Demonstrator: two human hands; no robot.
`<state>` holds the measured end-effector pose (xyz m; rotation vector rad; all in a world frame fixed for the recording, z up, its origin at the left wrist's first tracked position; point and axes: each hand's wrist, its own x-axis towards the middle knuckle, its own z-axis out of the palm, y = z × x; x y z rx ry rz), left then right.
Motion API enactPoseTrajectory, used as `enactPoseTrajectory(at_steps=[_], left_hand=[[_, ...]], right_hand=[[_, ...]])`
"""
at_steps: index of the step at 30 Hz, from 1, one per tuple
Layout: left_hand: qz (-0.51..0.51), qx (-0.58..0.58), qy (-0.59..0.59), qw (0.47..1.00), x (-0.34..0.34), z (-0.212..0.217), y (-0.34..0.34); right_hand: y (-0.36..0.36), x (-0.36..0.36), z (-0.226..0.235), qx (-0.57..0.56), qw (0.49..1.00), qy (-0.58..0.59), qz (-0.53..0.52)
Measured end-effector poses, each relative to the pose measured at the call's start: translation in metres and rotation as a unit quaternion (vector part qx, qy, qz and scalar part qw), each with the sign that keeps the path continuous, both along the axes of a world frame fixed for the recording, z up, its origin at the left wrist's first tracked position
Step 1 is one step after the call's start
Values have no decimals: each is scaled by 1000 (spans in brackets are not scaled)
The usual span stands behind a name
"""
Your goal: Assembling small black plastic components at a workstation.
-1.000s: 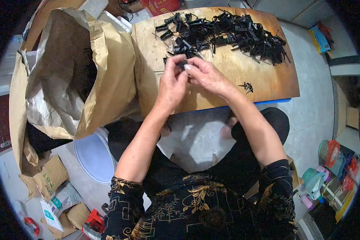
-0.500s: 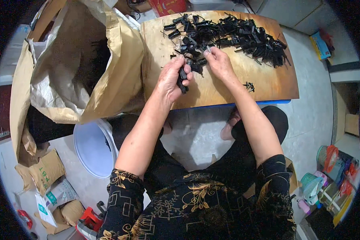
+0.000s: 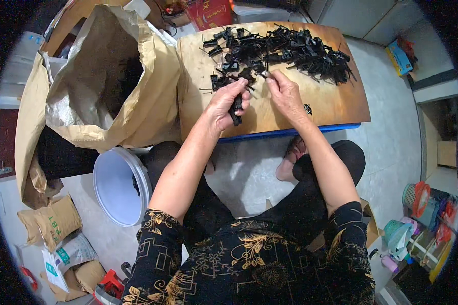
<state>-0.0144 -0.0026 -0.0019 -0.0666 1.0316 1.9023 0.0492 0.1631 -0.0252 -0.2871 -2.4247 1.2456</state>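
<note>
My left hand (image 3: 228,104) is closed around a small bundle of black plastic parts (image 3: 236,109) above the near half of a low wooden board (image 3: 336,104). My right hand (image 3: 285,94) reaches to the near edge of a long heap of black plastic parts (image 3: 290,48) that runs across the far side of the board; its fingertips pinch at a part there, but what they hold is too small to make out. One stray black part (image 3: 307,108) lies on the board just right of my right wrist.
A big open brown paper sack (image 3: 107,86) stands left of the board. A white bucket (image 3: 118,185) sits on the floor by my left knee. Small bags (image 3: 51,223) lie at lower left, coloured baskets and containers (image 3: 417,218) at lower right.
Both hands have moved apart and away from me toward the heap. The left hand now holds a bundle of parts; the right hand has stretched to the heap's edge.
</note>
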Motion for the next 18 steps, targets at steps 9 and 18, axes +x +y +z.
enactPoseTrajectory(at_steps=[9, 18], left_hand=[[-85, 125, 34, 988, -3, 12, -10], [-12, -2, 135, 991, -2, 19, -15]], right_hand=[[-10, 13, 21, -203, 958, 0, 203], [-16, 13, 15, -190, 946, -73, 251]])
